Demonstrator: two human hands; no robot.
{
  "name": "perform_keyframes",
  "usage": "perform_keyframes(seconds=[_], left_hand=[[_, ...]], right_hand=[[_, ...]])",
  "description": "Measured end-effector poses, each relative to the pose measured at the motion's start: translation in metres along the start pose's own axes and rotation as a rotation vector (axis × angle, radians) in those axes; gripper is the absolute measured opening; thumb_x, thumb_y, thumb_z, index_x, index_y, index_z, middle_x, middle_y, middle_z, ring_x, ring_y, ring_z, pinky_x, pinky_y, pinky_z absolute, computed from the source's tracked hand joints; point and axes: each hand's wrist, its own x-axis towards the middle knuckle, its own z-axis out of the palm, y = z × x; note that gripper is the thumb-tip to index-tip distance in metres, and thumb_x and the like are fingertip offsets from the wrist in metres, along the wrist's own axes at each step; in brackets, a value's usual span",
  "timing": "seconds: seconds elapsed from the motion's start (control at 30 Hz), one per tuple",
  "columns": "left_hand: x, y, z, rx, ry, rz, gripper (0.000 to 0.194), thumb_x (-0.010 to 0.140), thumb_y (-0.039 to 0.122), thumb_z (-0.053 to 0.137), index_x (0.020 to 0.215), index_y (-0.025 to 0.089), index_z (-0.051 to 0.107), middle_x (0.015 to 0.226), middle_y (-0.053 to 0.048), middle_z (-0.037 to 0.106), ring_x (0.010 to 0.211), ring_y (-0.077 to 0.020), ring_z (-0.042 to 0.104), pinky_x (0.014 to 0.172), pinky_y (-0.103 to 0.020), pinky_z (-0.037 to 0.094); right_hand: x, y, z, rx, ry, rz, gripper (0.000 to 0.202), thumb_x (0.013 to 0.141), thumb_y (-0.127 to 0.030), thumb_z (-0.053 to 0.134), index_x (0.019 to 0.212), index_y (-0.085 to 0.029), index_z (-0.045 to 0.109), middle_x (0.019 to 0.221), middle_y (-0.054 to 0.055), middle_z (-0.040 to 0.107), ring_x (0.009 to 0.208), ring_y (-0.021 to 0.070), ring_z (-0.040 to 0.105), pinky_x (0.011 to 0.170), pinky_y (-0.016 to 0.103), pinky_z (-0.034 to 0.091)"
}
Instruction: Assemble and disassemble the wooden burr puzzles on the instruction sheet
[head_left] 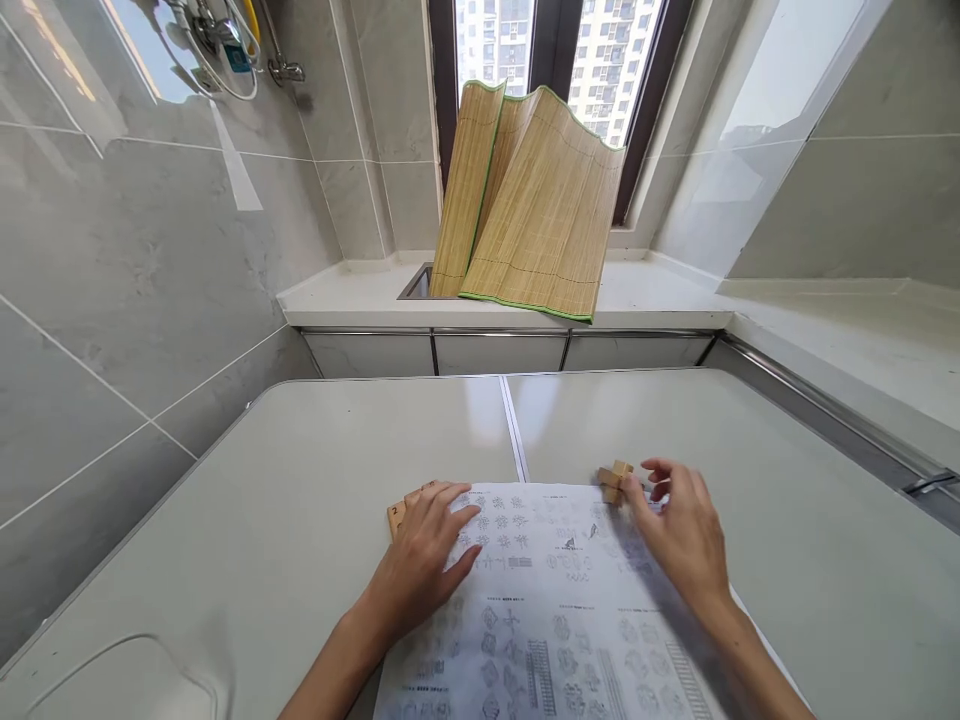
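My left hand (427, 550) lies with its fingers spread over the left edge of a large printed sheet (517, 620). Small numbered wooden pieces (397, 515) show beside and behind that hand, which partly covers them. At the sheet's far edge stands a little cluster of crossed wooden blocks (615, 480), like part of an interlocking puzzle. My right hand (679, 530) is beside the cluster on its right, the thumb tip at or very near the wood. Its fingers are bent but apart from the thumb, and I see nothing held between them.
The sheet lies on a pale table (315, 460) with a seam strip (514, 430) down its middle. A thin white cable (142, 640) curves at the near left. Beyond the table, a folded bamboo mat (547, 210) leans by the window on a white ledge (360, 300).
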Motion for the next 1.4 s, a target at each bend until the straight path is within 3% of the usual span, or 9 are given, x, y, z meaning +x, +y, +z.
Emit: perform_keyframes(seconds=[0.23,0.37,0.5,0.6,0.7,0.93,1.07,1.2,1.4], left_hand=[[0.015,0.013,0.006,-0.138,0.023,0.054,0.022,0.101,0.018,0.061,0.123,0.024,0.064,0.139,-0.012,0.067,0.132,-0.0307,0.060,0.110,-0.052,0.052],[0.012,0.016,0.008,-0.328,0.040,-0.042,0.018,0.102,0.020,0.060,0.119,0.025,0.064,0.123,-0.008,0.073,0.118,-0.0260,0.068,0.102,-0.045,0.055],[0.005,0.023,0.014,-0.483,0.023,-0.206,0.013,0.102,0.030,0.061,0.113,0.024,0.061,0.103,-0.005,0.074,0.098,-0.0225,0.070,0.090,-0.040,0.056],[0.001,0.028,0.017,-0.505,0.025,-0.382,0.034,0.094,0.045,0.070,0.114,0.022,0.056,0.090,-0.003,0.067,0.081,-0.0217,0.066,0.076,-0.036,0.055],[-0.001,0.032,0.014,-0.494,0.032,-0.451,0.061,0.087,0.056,0.075,0.131,0.020,0.052,0.087,-0.002,0.065,0.075,-0.0222,0.063,0.071,-0.036,0.052],[0.007,0.038,0.003,-0.645,0.050,-0.284,0.041,0.089,0.053,0.072,0.113,0.022,0.061,0.099,-0.007,0.068,0.088,-0.0246,0.062,0.077,-0.036,0.050],[0.006,0.041,0.006,-0.756,0.056,-0.232,0.044,0.083,0.047,0.077,0.117,0.023,0.060,0.100,-0.007,0.065,0.089,-0.0240,0.060,0.077,-0.036,0.051],[0.001,0.042,0.011,-0.800,-0.007,-0.179,0.053,0.078,0.053,0.080,0.118,0.023,0.061,0.102,-0.008,0.063,0.089,-0.0242,0.061,0.079,-0.037,0.053],[-0.001,0.041,0.012,-0.725,-0.006,-0.127,0.062,0.073,0.056,0.084,0.120,0.024,0.060,0.100,-0.006,0.063,0.087,-0.0234,0.061,0.077,-0.036,0.053]], right_hand=[[0.008,0.014,0.001,-0.094,-0.317,0.128,0.041,0.095,-0.065,0.047,0.096,-0.026,0.062,0.089,0.006,0.074,0.079,0.0284,0.065,0.064,0.036,0.041],[0.000,-0.013,0.008,0.306,-0.446,0.031,0.048,0.096,-0.071,0.052,0.100,-0.024,0.062,0.079,0.002,0.068,0.071,0.0222,0.060,0.068,0.034,0.043],[-0.018,-0.052,0.019,0.702,-0.828,0.042,0.051,0.095,-0.073,0.060,0.100,-0.022,0.061,0.069,-0.002,0.060,0.062,0.0158,0.053,0.059,0.028,0.040],[-0.034,-0.070,0.030,0.885,-1.019,0.022,0.050,0.095,-0.070,0.066,0.099,-0.021,0.058,0.064,-0.005,0.057,0.056,0.0121,0.048,0.055,0.025,0.036],[-0.048,-0.070,0.042,1.023,-1.162,0.005,0.043,0.099,-0.062,0.067,0.099,-0.022,0.056,0.064,-0.006,0.058,0.052,0.0094,0.046,0.054,0.024,0.036],[-0.055,-0.058,0.045,1.203,-1.296,0.046,0.036,0.101,-0.054,0.068,0.100,-0.021,0.054,0.079,-0.001,0.065,0.055,0.0087,0.053,0.058,0.024,0.040],[-0.045,-0.055,0.038,1.135,-1.502,0.031,0.042,0.099,-0.059,0.067,0.103,-0.018,0.061,0.088,0.006,0.071,0.059,0.0130,0.062,0.062,0.028,0.047],[-0.040,-0.046,0.038,1.043,-1.713,0.076,0.040,0.095,-0.054,0.075,0.101,-0.016,0.068,0.076,0.003,0.069,0.056,0.0127,0.063,0.059,0.026,0.049],[-0.041,-0.049,0.036,0.960,-1.668,0.130,0.027,0.089,-0.041,0.082,0.096,-0.017,0.072,0.077,0.002,0.072,0.058,0.0106,0.062,0.058,0.022,0.049]])
